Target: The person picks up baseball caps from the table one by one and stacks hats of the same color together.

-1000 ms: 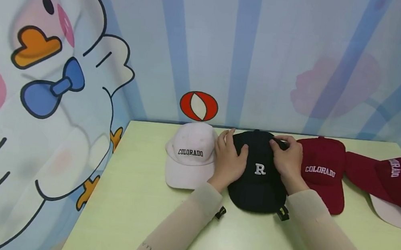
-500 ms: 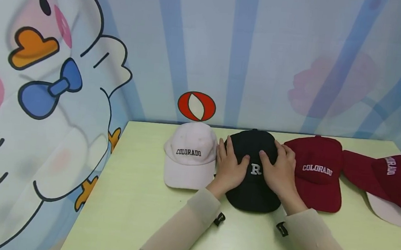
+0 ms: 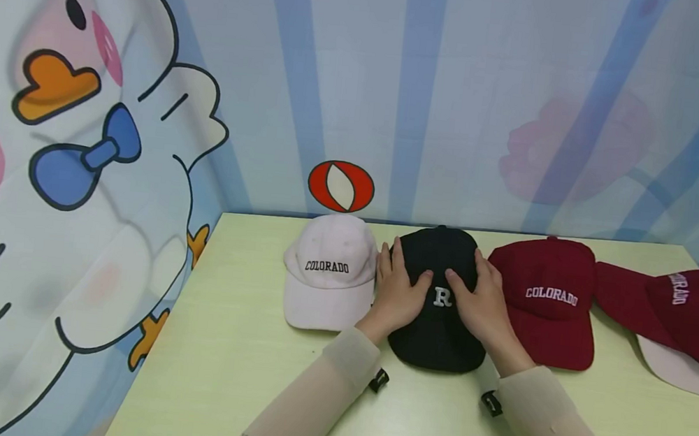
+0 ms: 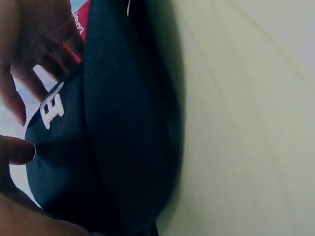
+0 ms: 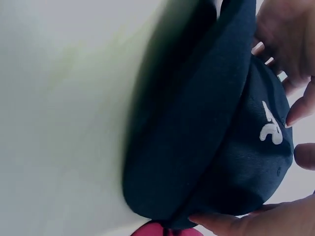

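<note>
A black baseball cap [image 3: 435,342] with a white letter R lies brim-forward on the table. My left hand [image 3: 396,289] holds its left side, thumb on the front panel and fingers along the crown. On the opposite side my right hand [image 3: 483,301] grips the crown, its thumb beside the R. Both wrist views show the cap's brim [image 4: 128,123] close over the tabletop. In the right wrist view, a fingertip of the right hand [image 5: 275,221] touches the crown's lower edge. A white cap [image 3: 325,307] reading COLORADO sits beside the left hand, and a dark red cap [image 3: 550,332] beside the right.
Another dark red cap [image 3: 695,307] lies turned sideways at the far right, over a pale brim [image 3: 673,368]. The caps line the back of the pale yellow-green table [image 3: 214,373]. A printed cloth backdrop [image 3: 361,93] hangs behind it and along the left.
My right hand has come down from the top right of the crown, its thumb now on the front panel. The black cap has shifted slightly left. The left hand stays at its side.
</note>
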{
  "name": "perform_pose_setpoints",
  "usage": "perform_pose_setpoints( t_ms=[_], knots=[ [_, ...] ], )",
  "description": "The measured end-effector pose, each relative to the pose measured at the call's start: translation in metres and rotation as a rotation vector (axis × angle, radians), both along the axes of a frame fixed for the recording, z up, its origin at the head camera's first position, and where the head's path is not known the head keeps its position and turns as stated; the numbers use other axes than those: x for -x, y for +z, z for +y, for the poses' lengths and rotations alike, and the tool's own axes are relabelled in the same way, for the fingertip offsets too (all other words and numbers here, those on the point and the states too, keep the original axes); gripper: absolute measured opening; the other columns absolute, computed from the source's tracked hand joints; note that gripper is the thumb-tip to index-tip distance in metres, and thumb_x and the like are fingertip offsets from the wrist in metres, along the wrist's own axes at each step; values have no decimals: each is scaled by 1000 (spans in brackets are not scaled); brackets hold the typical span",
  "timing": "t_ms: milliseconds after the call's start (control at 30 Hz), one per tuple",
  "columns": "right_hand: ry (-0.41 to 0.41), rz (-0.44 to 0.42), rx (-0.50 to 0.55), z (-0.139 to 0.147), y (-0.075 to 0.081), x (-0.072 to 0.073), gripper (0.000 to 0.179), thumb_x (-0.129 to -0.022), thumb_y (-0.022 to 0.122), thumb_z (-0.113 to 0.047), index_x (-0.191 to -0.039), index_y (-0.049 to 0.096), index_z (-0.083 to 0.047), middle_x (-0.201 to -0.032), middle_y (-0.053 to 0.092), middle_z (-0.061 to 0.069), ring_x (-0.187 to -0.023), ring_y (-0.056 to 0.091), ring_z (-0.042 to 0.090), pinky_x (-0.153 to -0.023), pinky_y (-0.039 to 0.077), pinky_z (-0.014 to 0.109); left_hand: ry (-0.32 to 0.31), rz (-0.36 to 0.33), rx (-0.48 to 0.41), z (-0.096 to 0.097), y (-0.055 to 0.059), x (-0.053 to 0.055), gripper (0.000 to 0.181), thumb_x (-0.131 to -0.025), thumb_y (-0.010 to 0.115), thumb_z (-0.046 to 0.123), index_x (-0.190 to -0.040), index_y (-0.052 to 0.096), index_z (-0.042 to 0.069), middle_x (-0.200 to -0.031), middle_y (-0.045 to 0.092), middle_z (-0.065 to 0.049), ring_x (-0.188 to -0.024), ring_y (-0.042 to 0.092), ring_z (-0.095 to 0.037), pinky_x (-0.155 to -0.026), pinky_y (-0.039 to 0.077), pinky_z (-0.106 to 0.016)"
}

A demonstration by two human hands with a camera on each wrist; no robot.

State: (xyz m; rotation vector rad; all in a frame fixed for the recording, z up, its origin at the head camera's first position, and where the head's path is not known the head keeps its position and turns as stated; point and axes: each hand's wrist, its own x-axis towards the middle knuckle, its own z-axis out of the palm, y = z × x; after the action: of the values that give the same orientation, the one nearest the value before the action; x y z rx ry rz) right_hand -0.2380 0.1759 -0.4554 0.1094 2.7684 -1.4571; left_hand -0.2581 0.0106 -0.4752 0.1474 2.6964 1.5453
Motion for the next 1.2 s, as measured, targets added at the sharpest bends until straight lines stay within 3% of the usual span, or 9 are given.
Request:
perform_pose_setpoints(
  t_ms=[267,533,733,967,1067,1200],
  knots=[
    [18,-11,26,3,-3,3,85,-106,52,-43,-167,5,-8,-170,9,27,-158,16,44,-126,17,63,-18,-6,-10,-4,-1,2,87,-104,55,43,-168,0,18,-175,-1,-15,-161,7,-37,-126,22,-60],
    [22,-24,138,16,5,0,82,-106,55,-41,-168,10,-12,-170,15,26,-157,20,42,-126,22,62,-6,26,-21,-4,2,2,86,-104,55,43,-168,3,19,-175,0,-11,-162,7,-35,-127,21,-58],
    [37,16,190,30,13,-9,77,-106,56,-36,-167,15,-10,-171,19,23,-157,23,43,-124,25,62,-29,89,-26,3,15,-8,84,-105,54,39,-168,3,20,-175,-1,-7,-162,6,-33,-128,20,-58],
    [19,69,185,55,24,-24,68,-107,54,-39,-164,27,-13,-165,34,20,-149,41,40,-118,37,61,-97,151,-73,21,36,-24,81,-105,54,37,-168,6,21,-176,-1,-2,-163,2,-27,-128,20,-56],
    [2,98,162,71,28,-32,64,-107,54,-41,-162,32,-16,-161,41,16,-138,55,20,-112,48,34,-130,164,-88,32,44,-32,81,-105,55,37,-168,8,20,-175,1,1,-163,3,-24,-128,21,-54],
    [-19,185,183,95,28,-44,55,-108,56,-32,-158,41,-16,-144,54,0,-113,58,-10,-89,48,6,-191,149,-139,50,51,-42,79,-105,55,38,-168,10,22,-175,5,2,-162,8,-20,-128,24,-53]
  ],
)
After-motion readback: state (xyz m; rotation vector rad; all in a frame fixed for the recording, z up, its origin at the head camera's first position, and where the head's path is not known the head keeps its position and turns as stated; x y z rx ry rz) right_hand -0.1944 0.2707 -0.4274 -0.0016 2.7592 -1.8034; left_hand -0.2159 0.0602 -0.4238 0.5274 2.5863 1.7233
